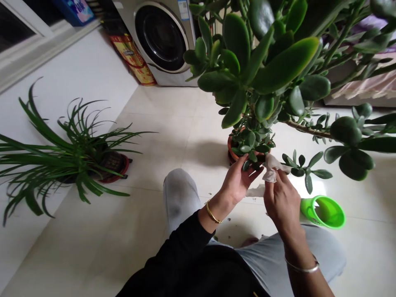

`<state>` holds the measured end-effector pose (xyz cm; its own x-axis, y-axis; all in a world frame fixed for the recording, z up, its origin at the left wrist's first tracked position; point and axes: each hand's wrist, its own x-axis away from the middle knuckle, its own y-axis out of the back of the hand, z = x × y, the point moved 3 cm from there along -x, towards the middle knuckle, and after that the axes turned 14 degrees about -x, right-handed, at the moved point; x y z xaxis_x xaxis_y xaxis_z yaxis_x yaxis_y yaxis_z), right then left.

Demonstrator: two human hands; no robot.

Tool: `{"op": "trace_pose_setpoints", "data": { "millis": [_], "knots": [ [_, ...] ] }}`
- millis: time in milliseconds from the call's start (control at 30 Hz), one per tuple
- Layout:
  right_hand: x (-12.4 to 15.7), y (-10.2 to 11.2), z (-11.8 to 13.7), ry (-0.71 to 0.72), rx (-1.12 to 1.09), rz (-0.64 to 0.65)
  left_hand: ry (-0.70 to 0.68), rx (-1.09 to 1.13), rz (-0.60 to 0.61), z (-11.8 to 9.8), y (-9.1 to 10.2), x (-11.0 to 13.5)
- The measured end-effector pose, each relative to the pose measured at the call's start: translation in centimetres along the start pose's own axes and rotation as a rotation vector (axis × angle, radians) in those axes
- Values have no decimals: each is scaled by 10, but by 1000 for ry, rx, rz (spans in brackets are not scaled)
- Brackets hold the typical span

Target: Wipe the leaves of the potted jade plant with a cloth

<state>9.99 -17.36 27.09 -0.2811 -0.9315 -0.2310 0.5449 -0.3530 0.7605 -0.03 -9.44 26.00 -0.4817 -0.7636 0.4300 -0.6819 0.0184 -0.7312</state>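
A large jade plant (pixel 272 66) with thick oval leaves fills the upper right, rooted in a terracotta pot (pixel 231 149) on the pale tiled floor. My left hand (pixel 236 181), with a gold bangle on its wrist, pinches a small low leaf (pixel 246 165) of the plant between its fingertips. My right hand (pixel 280 198), a silver bangle on the wrist, is closed on a crumpled white tissue (pixel 271 169) and holds it against that leaf. My knees in grey trousers show below the hands.
A bright green plastic cup (pixel 324 211) lies on its side on the floor right of my hand. A long-leaved potted plant (pixel 71 159) stands at the left. A front-loading washing machine (pixel 161 37) stands behind, with a red-and-yellow bag (pixel 133 57) beside it.
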Motion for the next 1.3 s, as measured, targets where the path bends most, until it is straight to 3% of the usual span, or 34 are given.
{"op": "trace_pose_setpoints", "data": {
  "millis": [433, 667, 833, 933, 1000, 1100, 1200, 1300],
  "knots": [
    [7, -3, 1, 75, -27, -41, -44, -38, 18, 3, -2, 2],
    [-1, -14, 5, 67, -6, 66, -78, -79, -9, 3, -3, 1],
    [-1, -9, -1, 20, -66, -18, -42, -5, -15, 2, -2, 1],
    [0, -11, -2, 3, -103, 28, -42, -16, -14, 2, -3, 0],
    [2, -14, -2, -1, -174, 47, -56, -27, -11, 1, -3, -1],
    [10, -16, -7, -59, -392, -100, -59, -41, -3, -2, -1, 1],
    [14, -25, -14, -206, -718, -202, -53, -62, 2, -4, 1, 4],
    [7, -41, -13, -376, -1050, -172, -94, -99, 4, -5, 2, 5]
  ]
}}
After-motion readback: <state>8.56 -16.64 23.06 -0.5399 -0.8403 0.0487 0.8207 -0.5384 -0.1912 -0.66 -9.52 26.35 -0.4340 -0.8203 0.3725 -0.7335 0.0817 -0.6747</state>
